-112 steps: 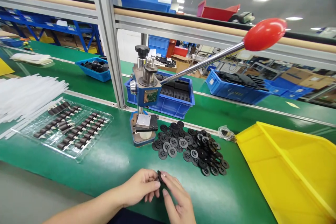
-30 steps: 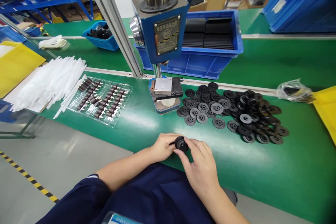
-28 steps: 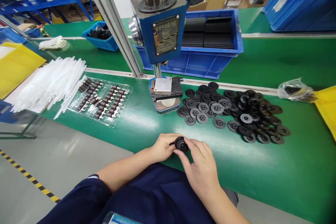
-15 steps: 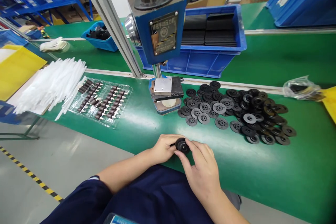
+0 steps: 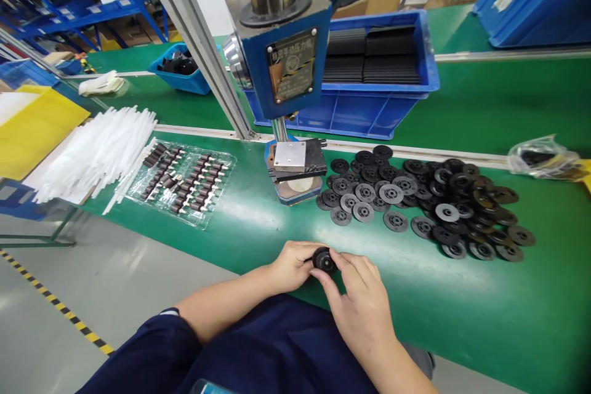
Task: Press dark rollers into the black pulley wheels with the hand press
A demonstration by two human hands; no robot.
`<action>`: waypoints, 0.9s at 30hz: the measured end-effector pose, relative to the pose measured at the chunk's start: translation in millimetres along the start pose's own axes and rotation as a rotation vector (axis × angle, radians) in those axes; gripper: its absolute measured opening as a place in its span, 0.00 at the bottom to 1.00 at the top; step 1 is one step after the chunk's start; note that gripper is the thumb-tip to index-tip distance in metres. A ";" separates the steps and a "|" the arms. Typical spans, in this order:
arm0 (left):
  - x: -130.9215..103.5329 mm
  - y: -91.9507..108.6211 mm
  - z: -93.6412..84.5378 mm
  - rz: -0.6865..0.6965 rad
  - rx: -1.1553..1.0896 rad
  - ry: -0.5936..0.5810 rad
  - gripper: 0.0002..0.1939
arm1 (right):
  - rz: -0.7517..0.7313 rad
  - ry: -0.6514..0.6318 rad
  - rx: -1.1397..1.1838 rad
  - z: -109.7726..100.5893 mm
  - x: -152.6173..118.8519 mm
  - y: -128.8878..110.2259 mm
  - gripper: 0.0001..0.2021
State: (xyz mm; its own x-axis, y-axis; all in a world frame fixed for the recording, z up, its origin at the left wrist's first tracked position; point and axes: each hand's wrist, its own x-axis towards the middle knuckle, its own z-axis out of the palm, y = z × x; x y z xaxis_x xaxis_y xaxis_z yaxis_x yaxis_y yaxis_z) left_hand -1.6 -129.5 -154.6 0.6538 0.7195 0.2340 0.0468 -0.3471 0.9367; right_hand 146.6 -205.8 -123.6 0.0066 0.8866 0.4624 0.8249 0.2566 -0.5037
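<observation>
Near the front edge of the green bench, a round black plastic disc with a raised hub is held between both hands. My left hand grips it from the left, its fingers partly hidden behind the disc. Thumb and fingers of my right hand pinch its right rim. To the right lies a pile of similar black discs, some face up with ringed holes. Straight ahead stands a blue hand press, with a metal plate on a black block over its base.
A clear tray of dark brown cylindrical parts lies left of the press, beside a heap of white tubes. Behind the press stands a blue crate of black flat parts. A metal post rises at the bench's rear rail.
The view has shifted slightly, so everything sits a little further right and lower. Both hands keep their hold on the disc, with hardly any change in the fingers.
</observation>
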 end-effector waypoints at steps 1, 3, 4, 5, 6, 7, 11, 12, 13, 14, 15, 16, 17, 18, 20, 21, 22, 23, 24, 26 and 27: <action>-0.2 -0.7 -0.1 0.000 0.000 -0.004 0.12 | 0.005 0.002 0.006 0.9 0.3 0.3 0.17; -0.5 -2.3 -0.3 -0.004 0.007 -0.003 0.12 | 0.015 0.012 0.024 2.8 0.5 0.6 0.17; -0.6 -3.1 -0.5 -0.007 0.011 -0.004 0.12 | 0.019 0.020 0.036 3.7 0.5 0.8 0.17; -0.6 -3.8 -0.6 -0.010 0.014 -0.004 0.12 | 0.024 0.026 0.048 4.6 0.3 1.0 0.17; -0.5 -4.3 -0.7 -0.012 0.016 -0.003 0.13 | 0.028 0.032 0.060 5.4 0.0 1.4 0.16; -0.5 -4.7 -0.8 -0.015 0.016 -0.003 0.13 | 0.033 0.035 0.068 6.1 -0.2 1.8 0.16; -0.6 -5.2 -1.0 -0.017 0.009 0.004 0.13 | 0.045 0.033 0.074 8.6 -0.1 4.3 0.16; -0.8 -5.2 -1.0 -0.021 0.013 0.009 0.13 | 0.042 0.032 0.072 9.1 0.6 4.9 0.17; -1.0 -5.0 -1.0 -0.028 0.021 0.016 0.12 | 0.037 0.029 0.068 9.5 1.4 5.3 0.17; -1.2 -4.6 -0.9 -0.035 0.029 0.020 0.11 | 0.033 0.023 0.062 9.7 2.5 5.5 0.16; -1.3 -3.8 -0.9 -0.044 0.034 0.022 0.11 | 0.031 0.015 0.054 9.4 3.6 5.2 0.16; -1.2 -2.5 -1.1 -0.053 0.033 0.020 0.10 | 0.031 0.003 0.044 8.4 4.8 4.5 0.16; -0.9 -0.4 -1.6 -0.067 0.024 0.013 0.10 | 0.036 -0.012 0.033 6.5 6.0 3.4 0.15; -0.3 2.5 -2.6 -0.084 0.008 0.003 0.10 | 0.043 -0.030 0.028 3.7 7.1 1.9 0.16; 1.7 11.2 -6.7 -0.122 -0.028 -0.026 0.11 | 0.052 -0.050 0.041 -5.1 8.6 -1.2 0.21; 3.1 16.9 -10.0 -0.133 -0.037 -0.043 0.12 | 0.054 -0.050 0.065 -10.5 8.8 -1.9 0.24; 4.8 23.3 -14.3 -0.130 -0.038 -0.059 0.13 | 0.055 -0.043 0.098 -16.2 8.5 -1.6 0.26; 6.8 30.2 -19.3 -0.113 -0.031 -0.067 0.13 | 0.060 -0.029 0.134 -21.4 7.6 0.4 0.27; 9.0 37.4 -25.0 -0.085 -0.018 -0.063 0.14 | 0.072 -0.010 0.164 -25.6 6.1 4.1 0.27; 14.0 51.2 -36.9 -0.021 0.013 -0.039 0.14 | 0.133 0.017 0.185 -29.1 0.9 17.1 0.22; 16.6 57.4 -42.6 0.003 0.027 -0.028 0.15 | 0.178 0.019 0.175 -27.8 -2.8 25.7 0.20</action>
State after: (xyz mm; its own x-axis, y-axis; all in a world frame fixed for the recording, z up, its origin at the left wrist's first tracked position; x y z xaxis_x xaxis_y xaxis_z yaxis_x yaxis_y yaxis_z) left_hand -20.3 -111.8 -85.9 0.6753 0.7011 0.2290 0.0651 -0.3659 0.9284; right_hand 183.5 -212.5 -117.5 0.1550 0.9169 0.3677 0.6994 0.1610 -0.6964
